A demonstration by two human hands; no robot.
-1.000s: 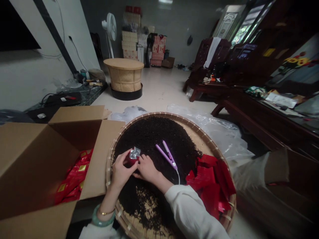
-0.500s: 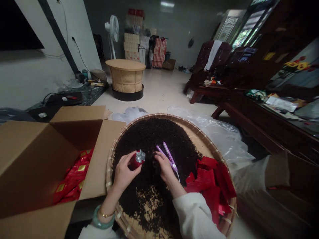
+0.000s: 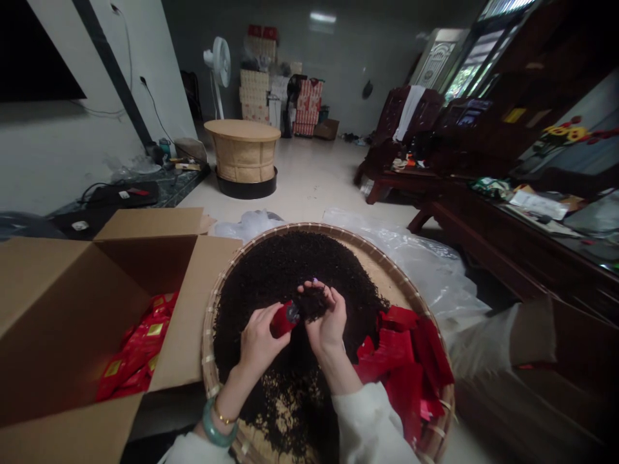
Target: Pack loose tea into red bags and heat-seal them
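Note:
My left hand (image 3: 261,338) is closed around a small red packet (image 3: 281,321), whose silvery open mouth faces right. Beside it my right hand (image 3: 327,322) is turned palm up, fingers curled under a clump of dark tea leaves (image 3: 312,303). The clump is right by the packet's mouth. Both hands are over a round woven bamboo tray (image 3: 387,261) spread with a thick layer of dark loose tea (image 3: 290,258). Flat red pouches (image 3: 403,351) are heaped on the tray's right side. The purple sealing tool is almost wholly hidden behind my right hand.
Left of the tray stands an open cardboard box (image 3: 184,335) with several filled red packets (image 3: 140,351) inside. Clear plastic sheeting (image 3: 411,258) lies on the floor behind the tray. A dark wooden table (image 3: 503,238) is at the right, and a round basket-like stand (image 3: 244,151) is farther back.
My right hand has lifted tea leaves and turned palm up. My left hand has moved right and tilted the packet's mouth toward them.

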